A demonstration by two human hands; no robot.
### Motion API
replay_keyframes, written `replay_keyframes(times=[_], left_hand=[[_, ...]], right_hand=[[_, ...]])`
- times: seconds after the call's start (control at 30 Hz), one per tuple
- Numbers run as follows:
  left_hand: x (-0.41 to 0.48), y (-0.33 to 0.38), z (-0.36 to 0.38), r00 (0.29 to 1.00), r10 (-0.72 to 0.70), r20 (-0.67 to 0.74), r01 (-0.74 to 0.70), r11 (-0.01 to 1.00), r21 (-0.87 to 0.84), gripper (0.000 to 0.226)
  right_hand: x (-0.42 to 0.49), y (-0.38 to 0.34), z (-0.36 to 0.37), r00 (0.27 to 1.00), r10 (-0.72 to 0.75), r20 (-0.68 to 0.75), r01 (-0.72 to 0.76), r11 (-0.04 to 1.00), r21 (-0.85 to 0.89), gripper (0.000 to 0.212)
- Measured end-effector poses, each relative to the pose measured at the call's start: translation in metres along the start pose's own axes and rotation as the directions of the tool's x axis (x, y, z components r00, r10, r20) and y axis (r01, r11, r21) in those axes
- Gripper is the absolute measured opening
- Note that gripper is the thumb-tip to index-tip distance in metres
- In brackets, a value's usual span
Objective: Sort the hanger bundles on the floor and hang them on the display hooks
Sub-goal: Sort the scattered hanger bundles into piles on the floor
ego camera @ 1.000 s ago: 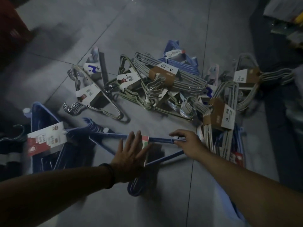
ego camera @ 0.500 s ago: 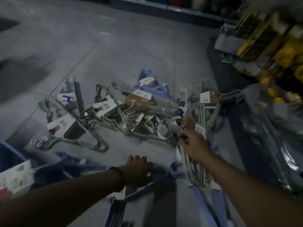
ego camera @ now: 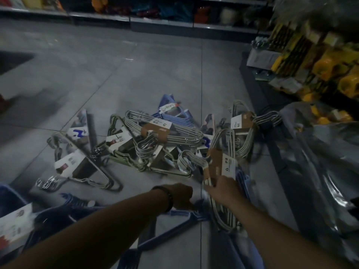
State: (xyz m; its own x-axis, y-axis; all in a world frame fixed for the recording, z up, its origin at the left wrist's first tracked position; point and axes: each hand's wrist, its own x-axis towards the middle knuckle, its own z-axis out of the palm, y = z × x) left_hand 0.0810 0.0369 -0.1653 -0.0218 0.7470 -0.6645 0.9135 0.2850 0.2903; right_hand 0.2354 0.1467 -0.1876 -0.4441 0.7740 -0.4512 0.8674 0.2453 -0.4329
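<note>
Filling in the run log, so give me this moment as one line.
phase: sorting | left hand: grips blue hanger bundle | right hand: grips grey hanger bundle | other bundles: piled on floor

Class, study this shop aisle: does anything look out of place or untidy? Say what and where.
Yes. Banded bundles of grey wire hangers, blue plastic hangers and chrome metal hangers lie criss-crossed in a tangled heap on the grey tiled floor, not on the stocked shelves nearby. The right hand grips one grey bundle.
</note>
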Motion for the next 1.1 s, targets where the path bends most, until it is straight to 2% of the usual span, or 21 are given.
replay_keyframes(times=[0.07, 0.13, 0.2, 0.3, 0.4, 0.5, 0.6, 0.67, 0.7, 0.73, 0.8, 0.87, 0.93, 1.03, 1.1], left_hand=[[0.007, -0.009, 0.030, 0.995, -0.027, -0.092, 0.024, 0.999, -0.031, 0.063], [0.014, -0.012, 0.056, 0.987, -0.034, -0.158, 0.038, 0.999, 0.026, 0.056], [0.023, -0.003, 0.070, 0.977, -0.026, -0.211, 0.034, 0.999, 0.033, 0.056], [0.041, 0.024, 0.078, 0.964, -0.041, -0.263, 0.010, 0.993, -0.119, 0.065], [0.058, 0.044, 0.086, 0.952, -0.119, -0.283, 0.084, 0.987, -0.134, 0.079], [0.066, 0.053, 0.087, 0.946, -0.161, -0.281, 0.124, 0.981, -0.146, 0.076], [0.071, 0.052, 0.087, 0.955, -0.152, -0.256, 0.139, 0.988, -0.071, 0.074], [0.068, 0.055, 0.078, 0.974, -0.082, -0.212, 0.065, 0.994, -0.088, 0.079], [0.065, 0.057, 0.070, 0.980, -0.002, -0.200, -0.024, 0.991, -0.131, 0.079], [0.061, 0.062, 0.061, 0.975, 0.084, -0.206, -0.120, 0.979, -0.166, 0.073], [0.053, 0.072, 0.038, 0.959, 0.186, -0.216, -0.218, 0.966, -0.137, 0.051], [0.041, 0.084, 0.017, 0.951, 0.220, -0.215, -0.234, 0.971, -0.042, 0.041], [0.029, 0.091, -0.002, 0.952, 0.228, -0.203, -0.222, 0.974, 0.054, 0.041], [0.001, 0.085, -0.026, 0.967, 0.207, -0.152, -0.185, 0.972, 0.143, 0.029], [-0.022, 0.072, -0.042, 0.961, 0.218, -0.167, -0.186, 0.964, 0.191, 0.024]], right_hand=[[0.000, 0.009, 0.011, 0.989, 0.001, 0.147, 0.019, 0.991, -0.133, 0.055], [0.002, 0.013, 0.015, 0.990, 0.018, 0.142, 0.011, 0.980, -0.198, 0.052], [0.003, 0.015, 0.008, 0.997, 0.055, 0.056, -0.043, 0.981, -0.192, 0.048], [0.008, 0.029, -0.028, 0.991, 0.057, -0.123, -0.078, 0.982, -0.172, 0.027], [0.019, 0.054, -0.072, 0.957, 0.039, -0.287, -0.090, 0.982, -0.169, 0.030], [0.017, 0.069, -0.091, 0.951, 0.019, -0.309, -0.085, 0.976, -0.202, 0.026], [0.013, 0.076, -0.085, 0.951, 0.034, -0.306, -0.090, 0.981, -0.171, 0.024], [0.008, 0.078, -0.080, 0.944, 0.066, -0.324, -0.111, 0.986, -0.122, 0.024], [0.006, 0.077, -0.078, 0.943, 0.080, -0.323, -0.116, 0.989, -0.092, 0.025], [0.006, 0.077, -0.077, 0.943, 0.086, -0.322, -0.112, 0.992, -0.063, 0.026], [0.007, 0.077, -0.076, 0.942, 0.081, -0.326, -0.090, 0.996, -0.012, 0.028], [0.008, 0.075, -0.074, 0.940, 0.053, -0.336, -0.048, 0.999, 0.025, 0.036], [0.004, 0.069, -0.071, 0.942, 0.049, -0.331, -0.036, 0.998, 0.047, 0.040], [-0.003, 0.053, -0.063, 0.930, 0.029, -0.368, -0.031, 1.000, 0.000, 0.036], [-0.004, 0.042, -0.057, 0.920, 0.005, -0.392, -0.020, 0.999, -0.034, 0.029]])
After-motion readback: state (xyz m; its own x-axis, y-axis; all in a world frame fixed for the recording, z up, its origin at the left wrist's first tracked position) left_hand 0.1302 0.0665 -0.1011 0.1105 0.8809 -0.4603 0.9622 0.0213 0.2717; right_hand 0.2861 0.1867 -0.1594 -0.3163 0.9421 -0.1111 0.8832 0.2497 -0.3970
